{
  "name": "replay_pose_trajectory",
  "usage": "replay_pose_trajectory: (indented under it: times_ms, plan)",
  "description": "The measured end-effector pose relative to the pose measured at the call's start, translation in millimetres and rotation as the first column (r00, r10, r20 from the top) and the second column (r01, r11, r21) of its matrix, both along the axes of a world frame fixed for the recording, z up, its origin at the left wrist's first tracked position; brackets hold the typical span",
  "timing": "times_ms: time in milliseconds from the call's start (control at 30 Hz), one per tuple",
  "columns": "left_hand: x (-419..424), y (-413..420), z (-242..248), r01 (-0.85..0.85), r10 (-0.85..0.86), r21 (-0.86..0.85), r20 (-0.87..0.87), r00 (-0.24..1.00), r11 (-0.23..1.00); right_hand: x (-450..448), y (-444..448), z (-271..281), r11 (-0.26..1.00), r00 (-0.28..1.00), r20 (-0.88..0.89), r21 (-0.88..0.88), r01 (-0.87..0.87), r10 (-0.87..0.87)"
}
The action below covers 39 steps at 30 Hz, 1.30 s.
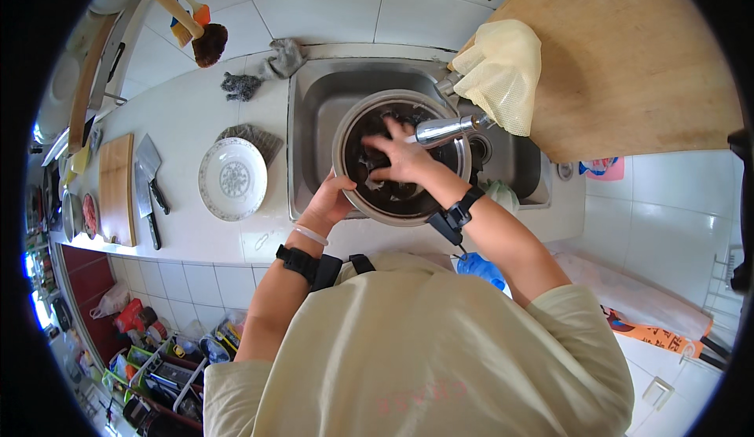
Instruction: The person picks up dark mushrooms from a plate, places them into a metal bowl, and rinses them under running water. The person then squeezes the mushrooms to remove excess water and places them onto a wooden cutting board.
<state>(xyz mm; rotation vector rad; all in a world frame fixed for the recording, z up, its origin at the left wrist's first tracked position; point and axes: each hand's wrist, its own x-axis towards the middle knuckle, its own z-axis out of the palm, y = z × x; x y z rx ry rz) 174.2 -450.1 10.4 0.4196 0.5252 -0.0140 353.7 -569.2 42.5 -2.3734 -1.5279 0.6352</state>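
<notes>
A round metal pot rests over the front of a stainless steel sink basin. Inside it are dark, wet-looking pieces, perhaps in liquid; I cannot tell what they are. My left hand grips the pot's rim at the near left, thumb over the edge. Reaching in from the right, my right hand is over the pot's contents, fingers spread and blurred, with nothing visible in its grasp. A chrome tap head hangs over the pot beside my right wrist.
Left of the sink lie a patterned white plate, two knives and a wooden cutting board. A large wooden board leans at the right, near a mesh cloth draped by the tap. Brushes hang at the upper left.
</notes>
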Motion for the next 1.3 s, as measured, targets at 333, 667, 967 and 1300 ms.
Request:
replay_pose_trajectory:
  times_ms: [333, 667, 967, 1300]
  plan:
    - [-2.5, 5.7, 5.0, -0.044, 0.044, 0.087, -0.006, 0.999, 0.995, 7.6, -35.4, 10.5, 0.959, 0.999, 0.035, -0.284, -0.003, 0.013]
    - [2.3, 6.7, -5.4, 0.020, -0.020, 0.030, -0.013, 1.000, 0.999, -26.5, -14.5, -47.2, 0.994, 0.983, -0.169, -0.069, -0.088, 0.076]
    - [-7.1, 0.3, -5.0, 0.019, -0.019, 0.010, -0.010, 1.000, 1.000, 3.7, 10.5, 8.3, 0.995, 0.997, 0.056, -0.076, 0.061, -0.057]
    - [-3.4, 4.5, -6.4, -0.008, 0.007, 0.038, 0.024, 1.000, 0.999, -2.3, -34.6, -2.1, 0.946, 0.996, 0.041, -0.318, -0.060, 0.077]
